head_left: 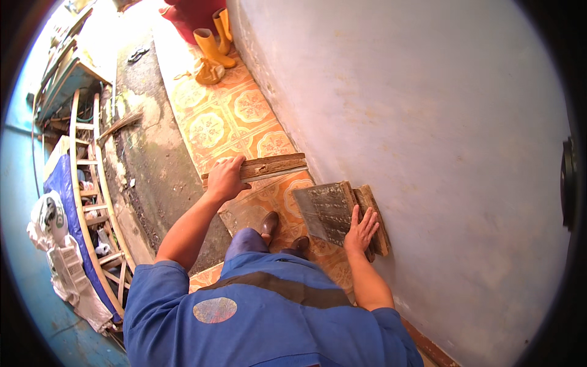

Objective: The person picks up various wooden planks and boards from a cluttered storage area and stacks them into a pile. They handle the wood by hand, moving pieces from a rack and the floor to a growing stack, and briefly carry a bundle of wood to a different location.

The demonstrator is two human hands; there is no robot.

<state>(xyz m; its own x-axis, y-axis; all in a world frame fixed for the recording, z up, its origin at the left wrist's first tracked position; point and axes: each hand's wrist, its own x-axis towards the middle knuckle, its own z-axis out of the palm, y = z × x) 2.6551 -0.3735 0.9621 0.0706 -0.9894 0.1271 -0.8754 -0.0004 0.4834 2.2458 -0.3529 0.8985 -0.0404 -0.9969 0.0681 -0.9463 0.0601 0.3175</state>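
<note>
My left hand (225, 180) is closed round the near end of a wooden-edged board (275, 165), its fingers hooked over the rough brown edge. This board is held up in front of my legs, above the tiles. On the right, two or more dark-faced wooden panels (324, 211) stand on edge, leaning by the wall. My right hand (362, 231) lies against their brown wooden edges (374, 211) with its fingers spread. The thumb side of that hand is partly hidden, and the panels' lower edges cannot be made out.
Orange patterned tiles (208, 130) run along the pale wall (416, 92). Yellow rubber boots (211, 48) and a yellowish bag (209, 71) stand ahead by a red object (183, 21). A bamboo ladder (92, 183) leans at left, near blue tarp (61, 177) and plastic sacks (70, 269).
</note>
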